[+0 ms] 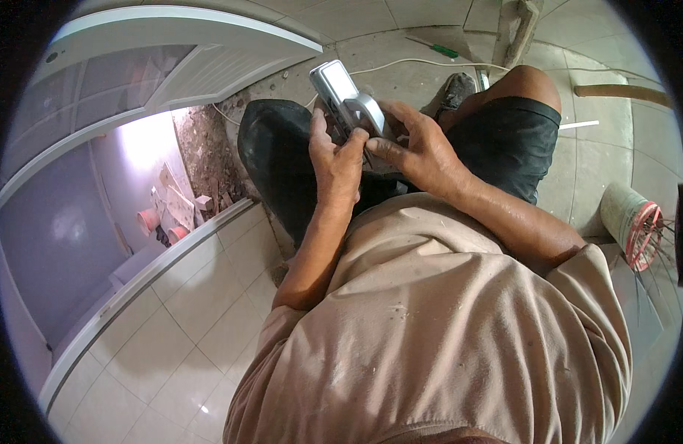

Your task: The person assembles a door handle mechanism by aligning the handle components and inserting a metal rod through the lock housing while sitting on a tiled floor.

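Above my lap, both hands are on a silver door handle set (331, 80), which has a long flat plate and a curved lever. My left hand (335, 164) is closed around its lower left side, with the thumb pressed against the front. From the right, my right hand (423, 148) grips the lever end between thumb and fingers. The plate's upper end sticks up beyond my fingers. Its back and lower end are hidden by my hands.
A white panelled door (201, 74) arcs across the upper left. On the floor ahead lies a green-handled screwdriver (443, 51), near a thin pale cable (400, 61). A wooden stick (623, 92), a white strip (580, 124) and a tipped bucket (620, 211) are at the right.
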Demonstrator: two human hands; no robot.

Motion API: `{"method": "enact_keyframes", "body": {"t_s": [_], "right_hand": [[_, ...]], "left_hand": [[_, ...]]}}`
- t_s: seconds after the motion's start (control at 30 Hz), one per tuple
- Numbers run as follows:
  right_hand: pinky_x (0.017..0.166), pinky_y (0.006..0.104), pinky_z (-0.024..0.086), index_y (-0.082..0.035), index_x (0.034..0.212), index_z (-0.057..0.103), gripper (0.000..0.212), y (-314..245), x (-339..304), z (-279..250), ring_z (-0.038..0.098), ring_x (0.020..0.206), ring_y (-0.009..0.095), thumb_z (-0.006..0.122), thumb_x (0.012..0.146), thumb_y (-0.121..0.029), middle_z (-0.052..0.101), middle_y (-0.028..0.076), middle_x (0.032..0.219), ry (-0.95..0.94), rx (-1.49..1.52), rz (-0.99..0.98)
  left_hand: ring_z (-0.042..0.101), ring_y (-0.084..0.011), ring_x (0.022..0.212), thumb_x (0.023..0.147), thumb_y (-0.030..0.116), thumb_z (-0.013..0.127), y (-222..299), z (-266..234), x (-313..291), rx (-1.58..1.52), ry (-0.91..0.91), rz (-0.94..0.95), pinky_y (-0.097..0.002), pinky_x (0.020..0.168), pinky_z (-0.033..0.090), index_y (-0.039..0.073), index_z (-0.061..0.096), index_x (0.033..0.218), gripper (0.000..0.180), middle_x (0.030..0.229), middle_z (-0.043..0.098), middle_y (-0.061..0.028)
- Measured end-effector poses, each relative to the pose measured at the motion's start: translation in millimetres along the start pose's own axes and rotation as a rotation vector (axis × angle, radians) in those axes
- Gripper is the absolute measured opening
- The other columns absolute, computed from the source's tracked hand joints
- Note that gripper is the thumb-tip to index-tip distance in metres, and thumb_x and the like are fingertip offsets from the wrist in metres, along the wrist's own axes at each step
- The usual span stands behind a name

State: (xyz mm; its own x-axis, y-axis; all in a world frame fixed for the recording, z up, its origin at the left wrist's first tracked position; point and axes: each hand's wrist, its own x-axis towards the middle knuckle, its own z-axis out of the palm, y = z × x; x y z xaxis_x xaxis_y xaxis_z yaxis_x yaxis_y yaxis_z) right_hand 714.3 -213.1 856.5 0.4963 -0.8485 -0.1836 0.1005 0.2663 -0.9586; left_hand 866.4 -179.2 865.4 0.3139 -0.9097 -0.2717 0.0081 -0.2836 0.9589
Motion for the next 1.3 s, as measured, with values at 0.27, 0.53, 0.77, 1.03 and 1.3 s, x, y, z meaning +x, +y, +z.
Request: {"method": "enact_keyframes", "body": {"t_s": [0.27,0.53,0.77,1.03,1.3], "right_hand": [[0.079,0.0508,0.054,0.001,0.11,0.055,0.034,-3.6,-8.7,-8.7,0.066,0.092,0.047,0.073,0.086,-0.014,0.064,0.025,0.099,-0.023,-0.648,-0.097],[0.074,0.0512,0.054,0.003,0.105,0.054,0.033,-7.9,-4.6,-14.8,0.067,0.086,0.046,0.074,0.086,-0.016,0.066,0.027,0.092,-0.08,-0.67,-0.101],[0.072,0.0491,0.053,0.007,0.106,0.056,0.034,-24.1,-7.1,-12.5,0.069,0.083,0.045,0.073,0.09,-0.018,0.068,0.028,0.09,-0.142,-0.481,0.048],[0.073,0.0479,0.053,0.008,0.103,0.062,0.037,-35.8,-8.9,-18.1,0.069,0.078,0.043,0.064,0.099,-0.029,0.067,0.03,0.08,-0.053,-0.392,0.061],[0.075,0.0507,0.054,0.011,0.108,0.057,0.042,-18.7,-10.3,-21.4,0.07,0.082,0.046,0.062,0.099,-0.03,0.067,0.031,0.081,-0.009,-0.487,0.033]], "left_hand": [[0.063,-0.0174,0.106,0.083,0.007,0.064,-8.8,-7.1,10.9,0.104,-0.059,0.035,-0.0319,0.095,0.052,-0.004,0.04,0.149,0.071,0.119,0.063,-0.013],[0.062,-0.0192,0.11,0.084,0.003,0.061,-5.7,-3.0,9.2,0.042,-0.057,0.034,-0.0334,0.1,0.05,-0.004,0.035,0.152,0.073,0.124,0.061,-0.0142],[0.053,-0.0247,0.125,0.081,0.014,0.075,-26.6,-13.7,20.7,-0.16,-0.261,0.087,-0.0378,0.105,0.049,0.006,0.019,0.159,0.096,0.137,0.049,-0.0142],[0.052,-0.0281,0.126,0.07,0.032,0.093,-13.6,0.2,11.9,0.088,-0.254,0.125,-0.0437,0.108,0.047,0.005,0.021,0.157,0.116,0.138,0.046,-0.0184],[0.05,-0.0345,0.131,0.074,0.041,0.09,-29.0,0.5,16.4,0.317,-0.163,0.363,-0.0462,0.109,0.044,-0.002,0.025,0.154,0.113,0.137,0.048,-0.0223]]}}
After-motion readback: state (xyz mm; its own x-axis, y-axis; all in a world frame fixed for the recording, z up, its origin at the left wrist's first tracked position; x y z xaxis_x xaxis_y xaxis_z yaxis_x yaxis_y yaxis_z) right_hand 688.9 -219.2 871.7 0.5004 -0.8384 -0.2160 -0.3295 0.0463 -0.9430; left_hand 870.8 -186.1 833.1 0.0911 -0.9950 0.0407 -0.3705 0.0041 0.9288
